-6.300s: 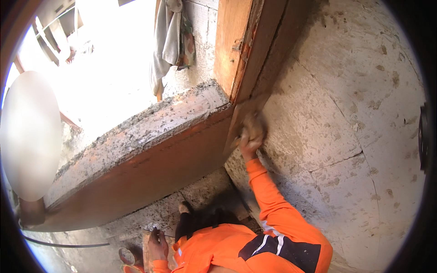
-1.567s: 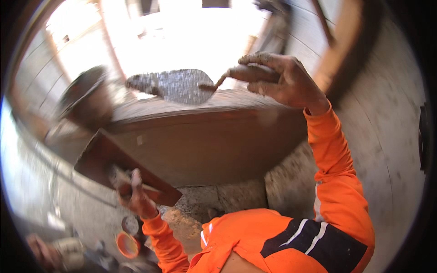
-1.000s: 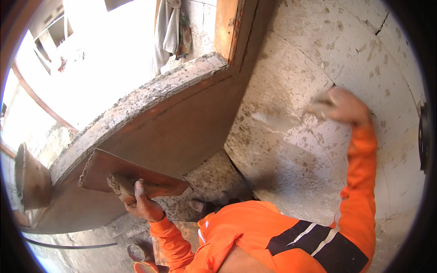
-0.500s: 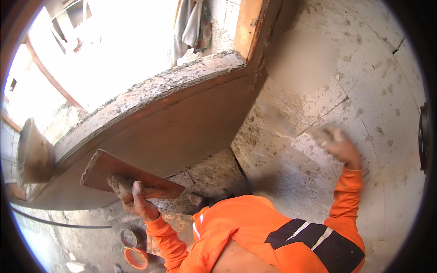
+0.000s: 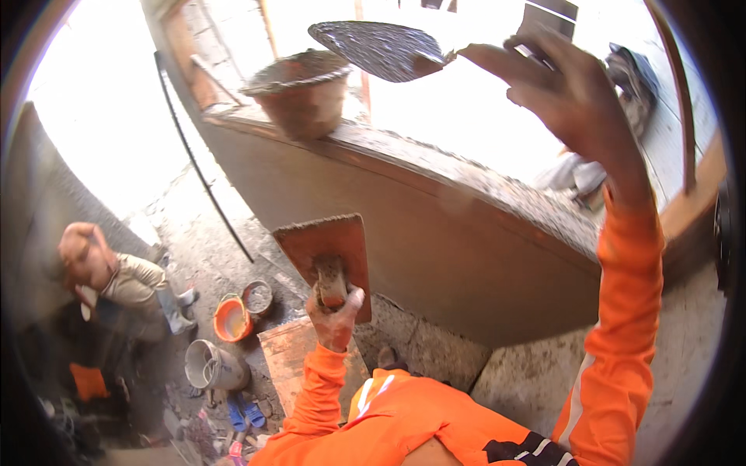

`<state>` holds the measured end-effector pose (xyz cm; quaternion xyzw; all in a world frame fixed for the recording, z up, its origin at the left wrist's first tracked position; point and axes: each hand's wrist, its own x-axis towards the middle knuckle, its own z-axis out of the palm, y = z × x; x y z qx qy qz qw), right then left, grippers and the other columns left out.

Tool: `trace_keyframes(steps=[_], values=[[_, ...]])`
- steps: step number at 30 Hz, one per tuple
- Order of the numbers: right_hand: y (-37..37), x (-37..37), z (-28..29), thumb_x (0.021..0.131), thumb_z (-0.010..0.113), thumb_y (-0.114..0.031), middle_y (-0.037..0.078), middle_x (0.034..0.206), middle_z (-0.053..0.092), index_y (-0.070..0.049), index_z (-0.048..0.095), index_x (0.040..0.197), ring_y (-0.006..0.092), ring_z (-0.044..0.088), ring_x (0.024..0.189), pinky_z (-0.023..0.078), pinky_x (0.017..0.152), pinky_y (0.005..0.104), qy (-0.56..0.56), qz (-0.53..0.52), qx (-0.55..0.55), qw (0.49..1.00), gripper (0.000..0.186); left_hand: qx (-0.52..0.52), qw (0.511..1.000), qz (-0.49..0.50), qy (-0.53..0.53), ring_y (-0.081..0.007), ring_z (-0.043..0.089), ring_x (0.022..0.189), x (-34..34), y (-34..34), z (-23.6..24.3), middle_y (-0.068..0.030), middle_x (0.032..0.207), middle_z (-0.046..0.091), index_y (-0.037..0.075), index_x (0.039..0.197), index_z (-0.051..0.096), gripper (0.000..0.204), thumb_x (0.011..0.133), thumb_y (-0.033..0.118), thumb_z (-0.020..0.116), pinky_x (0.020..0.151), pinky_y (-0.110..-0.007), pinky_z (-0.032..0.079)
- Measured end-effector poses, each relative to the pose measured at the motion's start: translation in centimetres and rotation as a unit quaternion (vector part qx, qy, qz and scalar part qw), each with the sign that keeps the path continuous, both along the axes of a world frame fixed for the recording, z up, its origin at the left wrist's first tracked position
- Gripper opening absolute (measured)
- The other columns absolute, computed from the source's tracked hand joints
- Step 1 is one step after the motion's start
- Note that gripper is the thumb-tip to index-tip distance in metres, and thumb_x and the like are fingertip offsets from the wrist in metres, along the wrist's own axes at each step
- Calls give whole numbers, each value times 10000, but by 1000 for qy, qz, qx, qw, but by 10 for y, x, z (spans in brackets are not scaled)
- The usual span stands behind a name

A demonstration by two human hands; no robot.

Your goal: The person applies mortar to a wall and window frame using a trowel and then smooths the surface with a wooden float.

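My left hand (image 5: pixel 334 317) is closed round the handle of a rectangular reddish-brown plastering float (image 5: pixel 344 239), its flat face turned away from me. Raised at the upper right, my right hand (image 5: pixel 571 93) grips a pointed trowel (image 5: pixel 377 50). The trowel's blade looks wet and grey and points left, above the rim of a mortar-smeared bucket (image 5: pixel 303 109). This bucket stands on the ledge of a low plastered wall (image 5: pixel 435 225); what it holds is hard to make out.
On the floor are an orange bucket (image 5: pixel 231 320), a dark round pail (image 5: pixel 257 297), a pale bucket (image 5: pixel 214 365), blue sandals (image 5: pixel 245 412) and a wooden board (image 5: pixel 284 353). Another person (image 5: pixel 116 272) in boots sits at the left. A dark hose-like strip (image 5: pixel 198 167) stretches beside the wall.
My view has swung left, away from the mortar-spotted wall. My right hand has moved from that wall up to the bucket on the ledge. The float stays in my left hand.
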<state>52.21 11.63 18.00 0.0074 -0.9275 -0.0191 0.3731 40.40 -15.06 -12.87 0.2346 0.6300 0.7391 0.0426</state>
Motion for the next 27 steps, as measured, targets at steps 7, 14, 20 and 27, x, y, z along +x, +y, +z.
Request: trace_keyframes(steps=[7,14,20,27], values=[[20,-244,37,682,747,-336,145,795,666,55,672,891,237,646,720,517,705,353,-187,-2,-54,981,450,54,994,94,-26,-86,567,626,-3,-21,9,-11,752,623,25,879,606,217,721,43,754,573,-242,465],[0,-166,-95,853,618,-88,152,968,671,21,622,1109,230,674,852,528,732,324,166,114,-109,973,278,66,997,12,-28,-75,557,666,-15,8,28,-4,777,593,29,917,581,216,793,62,754,592,-225,465],[-76,21,-304,733,675,-118,150,956,637,16,623,971,347,634,837,537,697,393,245,-30,-204,947,278,-11,970,-242,-13,-110,577,744,35,109,44,-24,843,603,3,996,573,302,807,126,773,672,-251,480],[-34,97,-395,863,652,-251,121,920,641,-4,612,1015,188,630,827,513,718,334,540,-59,-546,639,294,-46,789,-427,440,-416,466,1180,149,149,78,-246,1244,522,-54,1246,519,499,852,201,689,1026,-448,360]])
